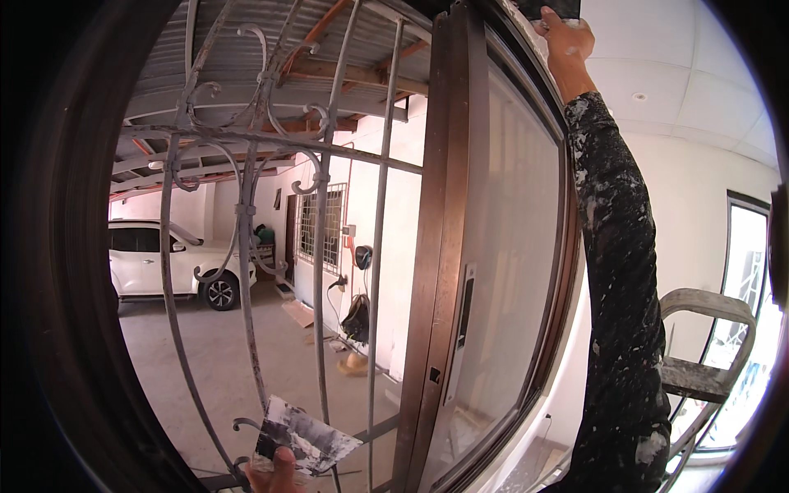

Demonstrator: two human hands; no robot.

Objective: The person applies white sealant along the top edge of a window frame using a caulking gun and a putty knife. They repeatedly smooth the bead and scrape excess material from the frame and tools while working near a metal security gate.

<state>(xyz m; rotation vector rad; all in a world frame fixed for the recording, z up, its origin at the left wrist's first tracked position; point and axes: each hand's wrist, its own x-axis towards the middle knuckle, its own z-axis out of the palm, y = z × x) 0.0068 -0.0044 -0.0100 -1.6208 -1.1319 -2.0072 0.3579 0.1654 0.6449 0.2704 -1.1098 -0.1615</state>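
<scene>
At the bottom, my left hand (278,475) is closed on a flat putty knife (309,437), its blade smeared with white and dark compound. The knife is in front of the lower bars of the window grille (245,209). My right arm, in a paint-spattered black sleeve, reaches up high to the right. There my right hand (567,43) grips a dark, flat-edged scraper (557,10), partly cut off by the picture's top edge. This hand is beside the upper corner of the brown window frame (448,205), by a rough whitish strip of wall (530,31).
A sliding glass panel (522,205) stands in the frame. Right of my arm is a stained stepladder (707,378), with a bright doorway (744,271) behind. Beyond the grille, a white vehicle (177,259) stands under a corrugated roof, and a bag (356,319) is against the outer wall.
</scene>
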